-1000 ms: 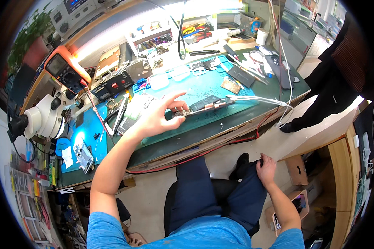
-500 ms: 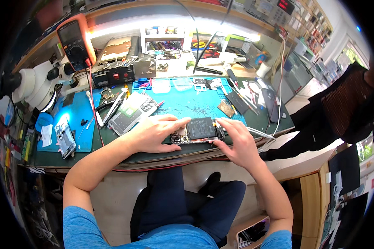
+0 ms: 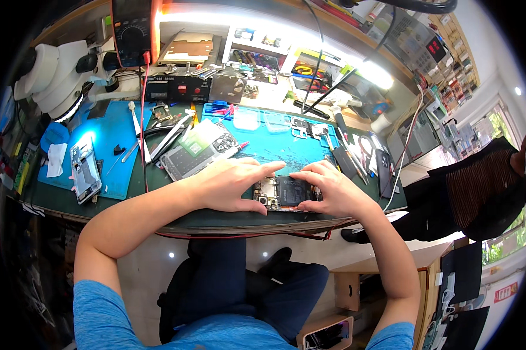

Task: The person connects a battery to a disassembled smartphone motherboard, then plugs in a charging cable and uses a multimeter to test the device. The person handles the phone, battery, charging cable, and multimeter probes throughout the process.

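Observation:
An opened phone (image 3: 272, 188) lies sideways near the bench's front edge, its board and cameras at the left and a black battery (image 3: 294, 191) at the right. My left hand (image 3: 231, 185) is beside its left end with thumb and index finger spread apart, the thumb by the near corner and the index finger past the far edge. My right hand (image 3: 336, 189) spans the right end, thumb along the near edge and fingers bent over the far side. That hand covers the right end of the phone.
A phone housing (image 3: 196, 150) lies behind my left forearm, beside tweezers (image 3: 169, 137). Another phone part (image 3: 86, 170) rests on the left blue mat (image 3: 114, 181). A microscope (image 3: 56, 81) and an orange multimeter (image 3: 133, 35) stand at the left. Another person (image 3: 467, 192) is at the right.
My view has shifted and tilted. My right hand has moved left over the phone's right end, covering more of it. My left hand stays by the left end.

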{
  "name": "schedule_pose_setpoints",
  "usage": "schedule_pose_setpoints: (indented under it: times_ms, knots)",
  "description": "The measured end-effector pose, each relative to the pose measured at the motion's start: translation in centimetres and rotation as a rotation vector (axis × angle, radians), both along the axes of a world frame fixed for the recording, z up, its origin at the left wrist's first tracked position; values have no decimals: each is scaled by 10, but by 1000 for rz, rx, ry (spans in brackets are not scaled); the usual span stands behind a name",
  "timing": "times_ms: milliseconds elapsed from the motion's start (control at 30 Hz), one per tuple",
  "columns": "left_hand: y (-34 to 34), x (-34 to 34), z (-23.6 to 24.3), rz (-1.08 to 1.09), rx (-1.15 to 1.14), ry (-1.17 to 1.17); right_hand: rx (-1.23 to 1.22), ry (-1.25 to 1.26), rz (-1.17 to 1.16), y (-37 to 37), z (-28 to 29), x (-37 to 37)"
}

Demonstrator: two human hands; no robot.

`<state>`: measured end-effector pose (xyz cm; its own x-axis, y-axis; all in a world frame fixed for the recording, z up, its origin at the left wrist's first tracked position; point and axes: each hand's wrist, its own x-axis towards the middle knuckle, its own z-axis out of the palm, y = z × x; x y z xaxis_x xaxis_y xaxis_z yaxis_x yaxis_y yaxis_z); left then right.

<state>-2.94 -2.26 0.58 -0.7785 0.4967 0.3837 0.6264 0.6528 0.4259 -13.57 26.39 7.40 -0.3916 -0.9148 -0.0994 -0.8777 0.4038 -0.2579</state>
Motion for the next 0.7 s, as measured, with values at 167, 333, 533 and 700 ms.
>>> schedule_pose_setpoints:
  times_ms: [167,333,533,700]
  knots:
    - [3,3,6,2,-7,-89,79,-67,1,-5,10,-4]
    - [5,4,5,8,19,-104,-17,-130,9,-7,7,-8]
    - [6,3,3,1,52,-122,-68,-659,-314,-12,-10,-23]
    - [6,2,0,-2,56,-139,-145,-789,-335,-13,-17,-27]
